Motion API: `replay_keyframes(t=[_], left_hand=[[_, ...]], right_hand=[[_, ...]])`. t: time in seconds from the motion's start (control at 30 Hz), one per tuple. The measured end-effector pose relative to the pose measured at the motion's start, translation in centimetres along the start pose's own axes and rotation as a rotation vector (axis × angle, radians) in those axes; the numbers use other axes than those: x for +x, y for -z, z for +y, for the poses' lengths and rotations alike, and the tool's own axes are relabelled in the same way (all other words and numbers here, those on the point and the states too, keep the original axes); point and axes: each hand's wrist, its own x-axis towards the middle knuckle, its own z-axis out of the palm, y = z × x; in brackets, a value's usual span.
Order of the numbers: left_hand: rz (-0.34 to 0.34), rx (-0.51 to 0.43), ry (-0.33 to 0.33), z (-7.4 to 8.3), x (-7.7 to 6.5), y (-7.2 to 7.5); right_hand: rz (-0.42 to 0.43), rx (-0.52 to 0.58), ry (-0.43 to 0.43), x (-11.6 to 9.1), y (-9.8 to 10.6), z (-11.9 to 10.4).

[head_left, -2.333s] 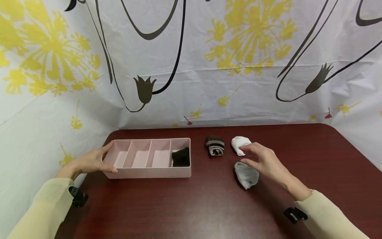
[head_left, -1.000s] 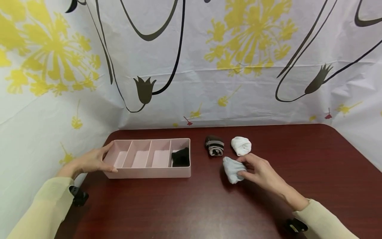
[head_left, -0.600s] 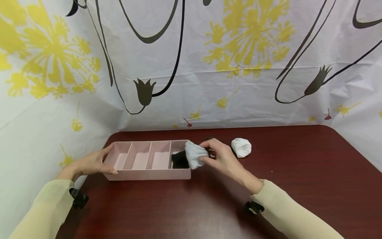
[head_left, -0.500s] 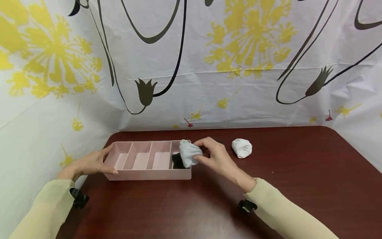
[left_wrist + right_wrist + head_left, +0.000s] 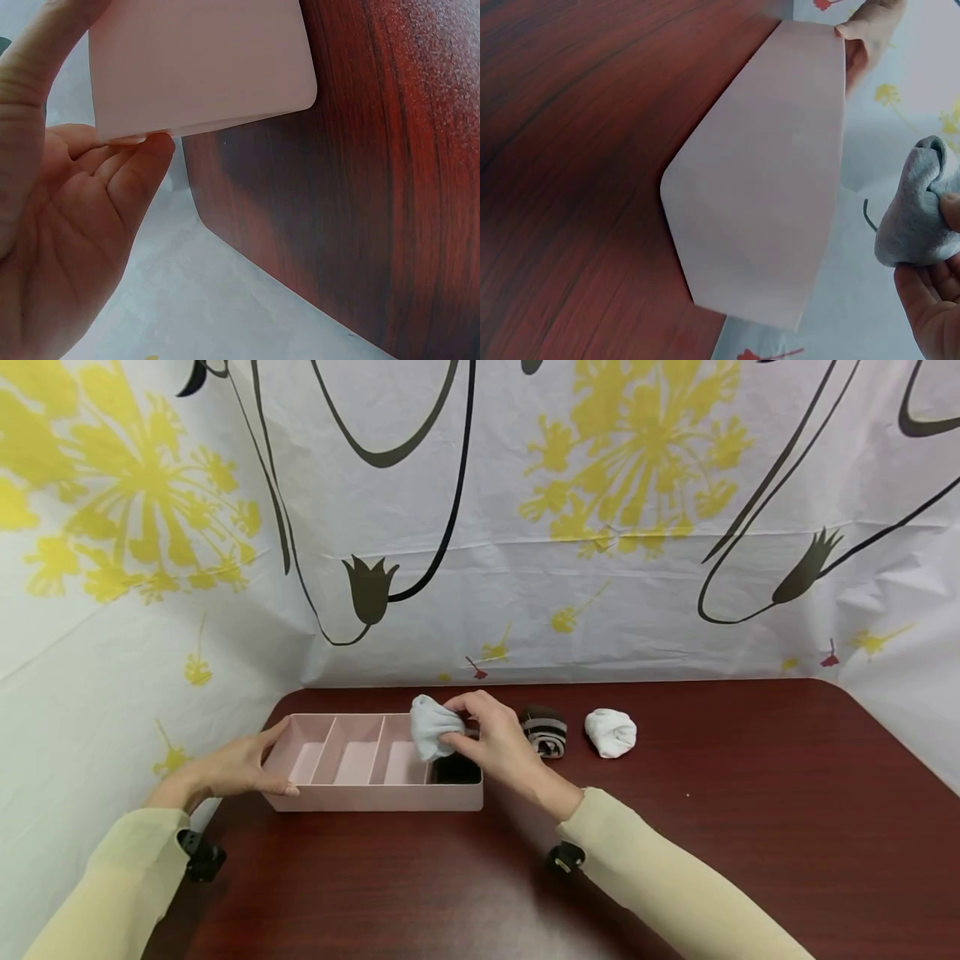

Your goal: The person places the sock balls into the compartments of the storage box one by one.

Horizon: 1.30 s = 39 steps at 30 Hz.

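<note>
Closest in: pale sleeves [image 5: 112,877] reach up from lower left and lower right, a small black unit [image 5: 566,858] at each wrist. Dark red-brown desk [image 5: 337,885] underneath.

Box [image 5: 375,799]: pink, four compartments in a row, looks flat on the desk, long side facing the person. Probably set crosswise so each compartment can be got at from above.

Left grip [image 5: 228,768] grasps the box's left end: thumb at the front corner, index finger at the back one. Spread wide, roughly spanning that end. Left wrist view has fingertips against the box edge. Reads as bracing against sliding, not lifting.

Right grip [image 5: 498,739] pinches a gray cloth bundle [image 5: 432,727], thumb one side, fingers the other, gap only as wide as the pinched fabric. Held by its right side, so the rest hangs out past the fingertips; my guess is that keeps the hand clear of its underside. Bundle is up over the third compartment from left, near the last divider. Right wrist view shows it apart from the box. Exact height: can't tell.

Black bundle [image 5: 457,770] sits in the rightmost compartment, partly hidden behind the right grip.

Farther right on the desk, beyond the box: striped roll [image 5: 545,732], then white roll [image 5: 611,732], apart, neither touched. Spacing likely makes single picks easy.

Back: white patterned sheet [image 5: 487,510] behind the desk.
</note>
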Motion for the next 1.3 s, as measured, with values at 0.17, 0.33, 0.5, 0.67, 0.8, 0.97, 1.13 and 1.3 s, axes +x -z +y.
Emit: replay_keyframes(t=[0.17, 0.33, 0.5, 0.67, 0.8, 0.97, 1.13, 1.3], left_hand=[[-0.009, -0.009, 0.015, -0.1, 0.0, -0.1], [-0.010, -0.016, 0.012, -0.2, 0.0, -0.2], [-0.003, -0.015, 0.009, -0.2, 0.0, -0.2], [0.007, -0.019, 0.010, -0.1, 0.1, -0.2], [0.010, -0.006, 0.006, -0.1, 0.1, -0.1], [0.009, 0.003, 0.012, -0.1, 0.0, -0.1], [0.009, -0.013, 0.023, -0.2, 0.0, -0.1], [0.013, -0.023, 0.019, -0.1, -0.1, -0.1]], right_hand=[[-0.002, -0.003, -0.004, 0.6, -1.3, 0.1], [-0.001, -0.036, -0.016, 1.1, -2.4, 0.3], [-0.003, -0.088, -0.038, 1.4, -3.2, 0.3], [-0.032, -0.135, -0.041, 1.5, -3.7, 0.2], [-0.071, -0.195, -0.026, 1.7, -4.1, 0.1], [-0.087, -0.284, 0.025, 1.8, -4.5, 0.1], [-0.116, -0.342, 0.074, 2.0, -5.0, 0.1], [-0.153, -0.376, 0.104, 2.2, -5.4, -0.2]])
